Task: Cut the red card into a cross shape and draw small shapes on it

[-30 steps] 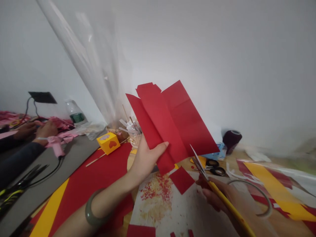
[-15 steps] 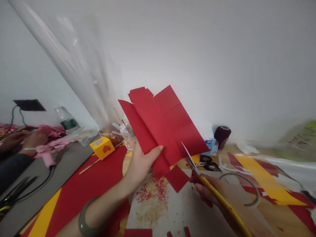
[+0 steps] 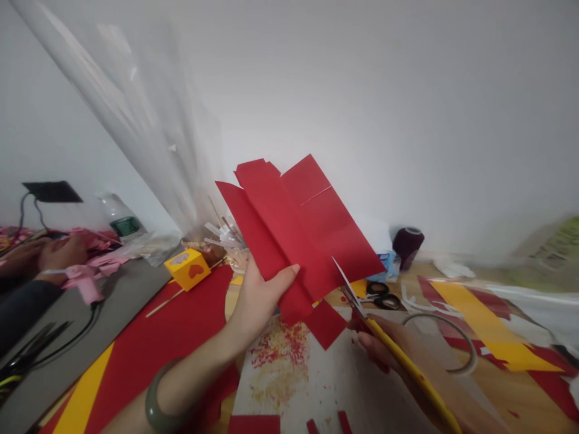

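Observation:
My left hand [image 3: 266,292] pinches a folded sheet of red card [image 3: 312,223] near its lower left edge, thumb on top. The card is held up above the table, tilted, with creases and several cut flaps. In my right hand [image 3: 380,349] is a pair of scissors [image 3: 353,295] with yellow handles. Its blades lie at the card's lower right edge, one blade showing over the red face. Just below the blades, a red square flap [image 3: 326,324] hangs at the card's bottom edge; I cannot tell whether it is still joined.
A stained white board [image 3: 280,386] lies underneath, with red scraps. Left are a yellow box [image 3: 187,269] with a heart, red sheets and another person's hands [image 3: 58,256] by a pink glue gun [image 3: 84,283]. Right are a tape roll [image 3: 473,355], black-handled scissors [image 3: 384,298] and a dark thread spool [image 3: 408,244].
Almost nothing differs. The card has tilted slightly, and a slit on its right panel now shows as a light line. Both hands keep their grip.

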The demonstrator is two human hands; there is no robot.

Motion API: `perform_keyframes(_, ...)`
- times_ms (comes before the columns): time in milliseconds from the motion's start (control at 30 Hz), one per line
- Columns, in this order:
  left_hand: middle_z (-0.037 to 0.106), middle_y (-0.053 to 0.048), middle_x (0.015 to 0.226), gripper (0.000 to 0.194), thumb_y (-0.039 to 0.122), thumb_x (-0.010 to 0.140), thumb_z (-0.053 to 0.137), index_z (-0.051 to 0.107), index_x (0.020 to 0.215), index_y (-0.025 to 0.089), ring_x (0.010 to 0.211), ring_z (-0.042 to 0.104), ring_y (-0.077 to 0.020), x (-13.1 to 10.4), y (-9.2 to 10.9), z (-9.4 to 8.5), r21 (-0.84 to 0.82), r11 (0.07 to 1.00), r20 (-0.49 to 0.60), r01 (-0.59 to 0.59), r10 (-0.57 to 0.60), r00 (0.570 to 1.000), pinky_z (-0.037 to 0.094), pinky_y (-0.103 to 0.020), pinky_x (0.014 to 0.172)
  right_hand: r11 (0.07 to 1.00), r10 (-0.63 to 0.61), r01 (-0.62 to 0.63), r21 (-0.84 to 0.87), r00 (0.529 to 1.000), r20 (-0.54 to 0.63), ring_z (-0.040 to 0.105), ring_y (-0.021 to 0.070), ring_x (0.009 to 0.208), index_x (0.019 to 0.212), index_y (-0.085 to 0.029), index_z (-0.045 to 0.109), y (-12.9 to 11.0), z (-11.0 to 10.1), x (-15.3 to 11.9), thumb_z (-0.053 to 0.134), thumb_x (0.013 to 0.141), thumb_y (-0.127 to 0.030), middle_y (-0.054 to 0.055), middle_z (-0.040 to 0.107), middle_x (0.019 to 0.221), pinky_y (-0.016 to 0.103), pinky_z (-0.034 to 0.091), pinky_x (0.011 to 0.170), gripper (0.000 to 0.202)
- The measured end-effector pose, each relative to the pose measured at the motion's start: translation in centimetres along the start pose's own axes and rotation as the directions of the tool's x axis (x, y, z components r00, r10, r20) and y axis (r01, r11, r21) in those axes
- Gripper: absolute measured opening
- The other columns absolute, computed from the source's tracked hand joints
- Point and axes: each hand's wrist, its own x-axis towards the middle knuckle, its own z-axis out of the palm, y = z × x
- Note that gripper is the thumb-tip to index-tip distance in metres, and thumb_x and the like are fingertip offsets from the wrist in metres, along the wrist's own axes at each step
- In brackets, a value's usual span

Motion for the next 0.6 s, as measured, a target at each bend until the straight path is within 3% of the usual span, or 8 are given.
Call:
perform_keyframes(233, 0.070, -0.008, 0.103, 0.060, 0.032, 0.065, 0.079, 0.055, 0.118, 0.016, 0.094, 0.068, -0.0271, 0.08, -0.07, -0.05, 0.018, 1.000, -0.014, -0.012, 0.012, 1.000, 0.056, -0.039, 0.081, 1.000, 0.000, 0.000, -0.015, 1.000, -0.026, 0.043, 0.0166, 0.052, 0.086, -0.019, 0.067, 0.37, -0.03, -0.03, 0.040, 0.081, -0.085, -0.002, 0.045, 0.057, 0.030, 0.034, 0.052, 0.071)
perform_keyframes(600, 0.071, -0.003, 0.090, 0.044, 0.030, 0.065, 0.080, 0.057, 0.100, 0.017, 0.087, 0.070, -0.0239, 0.17, 0.10, -0.03, 0.002, 1.000, -0.001, 0.000, 0.000, 1.000, 0.057, -0.034, 0.076, 0.998, -0.045, 0.042, -0.056, 0.997, -0.063, 0.041, 0.0165, 0.051, 0.070, -0.022, 0.056, 0.19, 0.08, -0.05, 0.038, 0.082, -0.085, -0.002, 0.042, 0.053, 0.030, 0.034, 0.053, 0.066)
